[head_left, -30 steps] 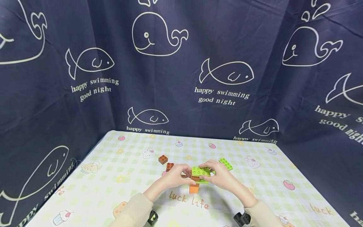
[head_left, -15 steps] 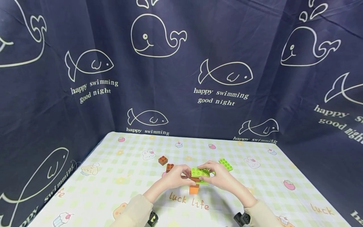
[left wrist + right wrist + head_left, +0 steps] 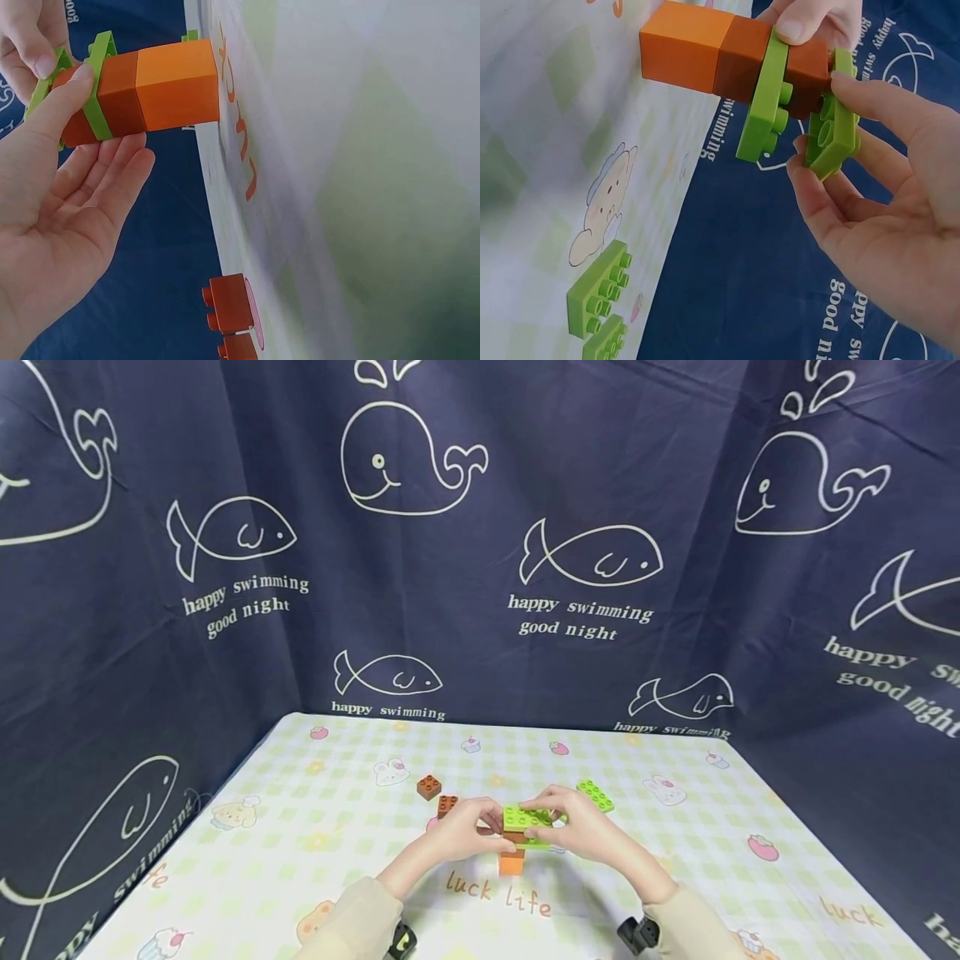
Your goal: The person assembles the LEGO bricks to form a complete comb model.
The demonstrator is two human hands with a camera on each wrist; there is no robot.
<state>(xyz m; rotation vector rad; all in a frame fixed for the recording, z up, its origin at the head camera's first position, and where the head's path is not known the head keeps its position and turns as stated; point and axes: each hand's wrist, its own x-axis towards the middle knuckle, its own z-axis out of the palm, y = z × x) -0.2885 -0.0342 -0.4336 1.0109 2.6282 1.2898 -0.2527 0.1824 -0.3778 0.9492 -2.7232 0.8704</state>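
Observation:
A small tower of toy building bricks stands on the table in front of me. At its base is an orange brick (image 3: 178,86), then a brown brick (image 3: 121,94), a green brick plate (image 3: 759,124) jutting to the right, and another brown brick (image 3: 808,75). My left hand (image 3: 468,828) grips the tower around the upper brown brick, thumb on the near side, fingers behind. With thumb and fingers, my right hand (image 3: 572,821) pinches a second green brick plate (image 3: 834,139) at the tower's top. That plate sits tilted against the upper brown brick, studs outward.
Two brown bricks, one farther back (image 3: 429,787) and one by my left hand (image 3: 447,806), lie on the patterned tablecloth (image 3: 300,793). Beyond my right hand lies a loose green plate (image 3: 596,796); the right wrist view shows another green plate (image 3: 606,341) beside it. Dark curtains surround the table.
The head view has shifted slightly. Both hands keep nearly the same hold on the tower and the top green plate, with only tiny movement.

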